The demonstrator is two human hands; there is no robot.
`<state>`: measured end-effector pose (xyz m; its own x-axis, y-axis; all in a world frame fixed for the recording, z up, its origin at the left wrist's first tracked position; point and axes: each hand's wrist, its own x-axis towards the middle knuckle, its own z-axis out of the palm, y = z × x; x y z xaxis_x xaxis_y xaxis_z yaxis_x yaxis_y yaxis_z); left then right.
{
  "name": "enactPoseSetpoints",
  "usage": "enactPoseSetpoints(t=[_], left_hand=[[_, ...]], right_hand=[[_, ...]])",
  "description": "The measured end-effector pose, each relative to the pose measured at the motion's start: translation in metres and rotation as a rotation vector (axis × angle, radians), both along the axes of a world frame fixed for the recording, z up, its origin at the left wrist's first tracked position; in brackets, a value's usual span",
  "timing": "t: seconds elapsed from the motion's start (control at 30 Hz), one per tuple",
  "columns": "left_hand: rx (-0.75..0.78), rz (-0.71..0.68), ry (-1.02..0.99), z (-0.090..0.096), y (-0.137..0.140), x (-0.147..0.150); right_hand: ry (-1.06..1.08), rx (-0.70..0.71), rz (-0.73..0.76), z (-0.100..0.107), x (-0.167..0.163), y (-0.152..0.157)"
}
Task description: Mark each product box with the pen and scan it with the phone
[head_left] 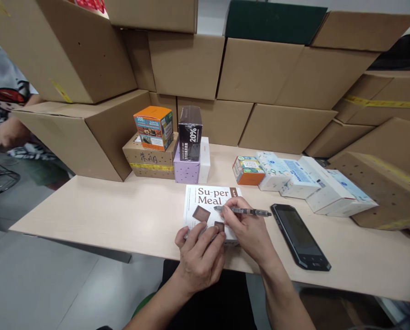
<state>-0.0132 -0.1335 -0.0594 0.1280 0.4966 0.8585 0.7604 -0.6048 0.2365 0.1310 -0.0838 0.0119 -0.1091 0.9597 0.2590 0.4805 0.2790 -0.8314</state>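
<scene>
A white box printed "Su-per Meal" (pixel 191 199) lies flat on the table in front of me, with brown squares on its face. Across its lower edge rests my left hand (pixel 202 252), fingers bent and fingertips touching the box; it grips no separate thing that I can see. My right hand (pixel 248 227) is closed round a pen (pixel 256 212) with a dark, clear barrel. The pen's tip points left, over the box's face below the lettering; whether it touches the surface I cannot tell. A black handheld device (pixel 299 238) lies right of my right hand.
Behind stand an orange box (pixel 154 128) on a dotted carton (pixel 150 160), and a dark box (pixel 190 133) on a lilac one (pixel 186 170). Several white boxes (pixel 297 178) line the right. Stacked cartons (pixel 208 121) wall the back. A person (pixel 12 123) stands at left.
</scene>
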Motion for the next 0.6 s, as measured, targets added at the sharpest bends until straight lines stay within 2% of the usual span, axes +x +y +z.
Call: enactPoseSetpoints(t=[0.3, 0.6], left_hand=[[0.012, -0.008, -0.007, 0.001, 0.000, 0.001], [-0.007, 0.030, 0.020, -0.001, -0.002, 0.002]], right_hand=[[-0.008, 0.022, -0.003, 0.001, -0.001, 0.001], [-0.073, 0.038, -0.017, -0.009, 0.003, 0.004]])
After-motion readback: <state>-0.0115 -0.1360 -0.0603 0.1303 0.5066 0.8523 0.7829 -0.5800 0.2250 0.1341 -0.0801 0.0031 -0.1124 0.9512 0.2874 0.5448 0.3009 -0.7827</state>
